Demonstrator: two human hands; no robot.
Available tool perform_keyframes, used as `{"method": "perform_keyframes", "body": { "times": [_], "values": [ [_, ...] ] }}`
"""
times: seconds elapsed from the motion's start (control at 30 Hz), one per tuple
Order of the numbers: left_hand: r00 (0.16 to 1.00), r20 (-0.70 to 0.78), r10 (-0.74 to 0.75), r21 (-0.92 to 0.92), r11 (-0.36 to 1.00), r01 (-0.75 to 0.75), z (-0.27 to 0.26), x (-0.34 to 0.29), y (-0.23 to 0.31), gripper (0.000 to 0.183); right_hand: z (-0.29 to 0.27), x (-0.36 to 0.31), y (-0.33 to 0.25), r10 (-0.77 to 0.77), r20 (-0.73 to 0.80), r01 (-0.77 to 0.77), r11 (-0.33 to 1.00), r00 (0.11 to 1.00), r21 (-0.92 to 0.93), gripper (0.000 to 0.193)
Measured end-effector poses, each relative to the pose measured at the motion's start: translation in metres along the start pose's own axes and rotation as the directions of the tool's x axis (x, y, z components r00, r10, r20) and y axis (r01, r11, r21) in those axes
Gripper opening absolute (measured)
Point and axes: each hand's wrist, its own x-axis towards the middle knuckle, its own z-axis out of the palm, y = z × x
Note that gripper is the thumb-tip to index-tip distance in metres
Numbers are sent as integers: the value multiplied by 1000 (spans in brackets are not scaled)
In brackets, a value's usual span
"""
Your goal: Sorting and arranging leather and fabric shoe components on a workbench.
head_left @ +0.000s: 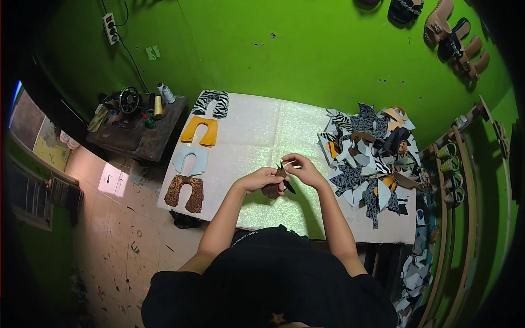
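Over the near middle of the table (257,128), my left hand (261,179) is closed on a brown material piece (270,191) with a dark patterned look. My right hand (305,171) is at the upper edge of the same piece, its thumb and fingers bent in a pinch there. A black pointed flap (289,187) sticks out between the hands; whether it belongs to the piece I cannot tell. At the table's left side lie U-shaped pieces in a column: zebra-striped (210,104), yellow (199,131), pale blue (190,160) and leopard-print (184,193).
A heap of mixed scraps (366,153) covers the table's right side. Left of the table stands a sewing machine (128,101) on a dark stand with thread spools (158,105). A wooden rack (459,218) with sandals (449,165) runs along the right wall. More footwear (438,23) hangs above.
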Motion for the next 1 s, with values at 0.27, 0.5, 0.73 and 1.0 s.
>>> {"method": "perform_keyframes", "body": {
  "times": [0.27,0.5,0.73,1.0],
  "values": [
    [997,67,-28,84,996,23,-19,-13,-7,28,23,17,9,35,274,-73,989,961,131,13],
    [995,94,-9,106,994,-1,-36,-30,-10,29,53,23,-2,40,165,-80,967,986,241,13],
    [999,30,-12,100,995,9,-52,-48,-13,32,74,33,-5,45,66,-52,993,997,104,16],
    [999,-22,-31,182,983,34,-71,-70,-18,38,96,46,-2,113,249,-101,993,962,-61,24]
  ]
}}
